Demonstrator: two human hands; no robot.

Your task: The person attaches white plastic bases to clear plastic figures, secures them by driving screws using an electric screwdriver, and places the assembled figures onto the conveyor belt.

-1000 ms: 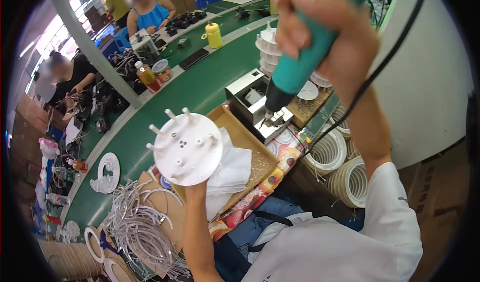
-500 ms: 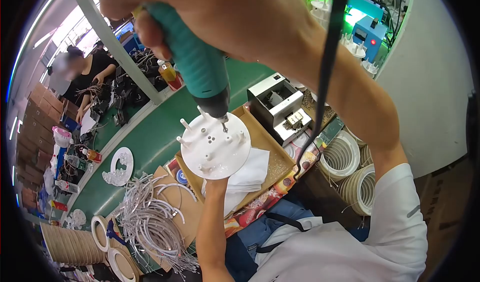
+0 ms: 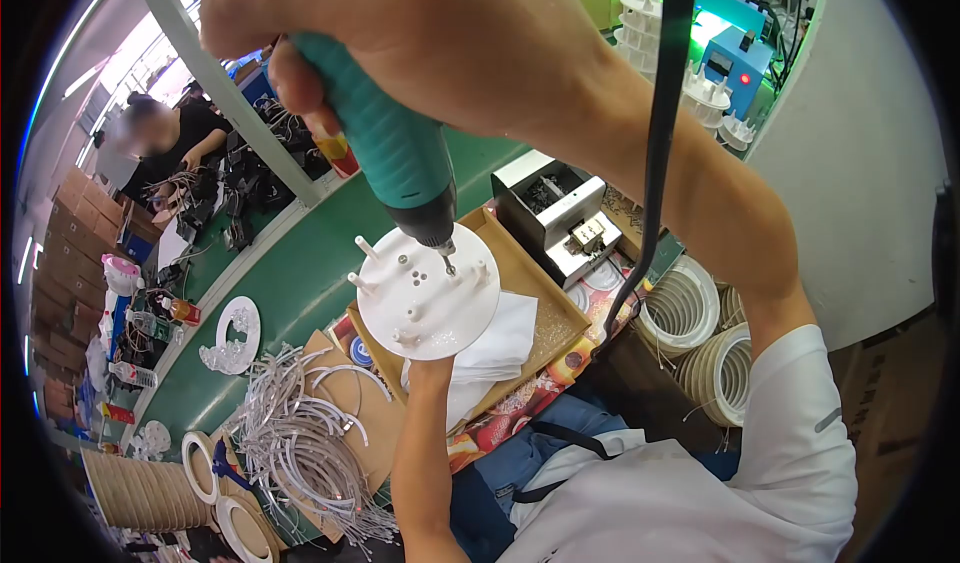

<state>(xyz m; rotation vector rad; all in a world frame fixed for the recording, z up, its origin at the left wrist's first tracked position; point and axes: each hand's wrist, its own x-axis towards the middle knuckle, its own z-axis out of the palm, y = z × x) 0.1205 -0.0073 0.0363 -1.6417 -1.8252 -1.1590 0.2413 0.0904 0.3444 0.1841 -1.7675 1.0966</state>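
Now my right grip (image 3: 400, 33) clenches the teal driver (image 3: 396, 153), its bit (image 3: 450, 266) swung from the metal box (image 3: 578, 204) to the white disc (image 3: 435, 313), which my left grip (image 3: 432, 369) holds up near the cardboard tray (image 3: 556, 329); driving seems under way.

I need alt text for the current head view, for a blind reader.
A person's right hand points a teal power screwdriver down at a white pegged disc, which the left hand, mostly hidden, supports from below. Beneath lies a shallow cardboard tray, with a heap of pale tubes to the left.
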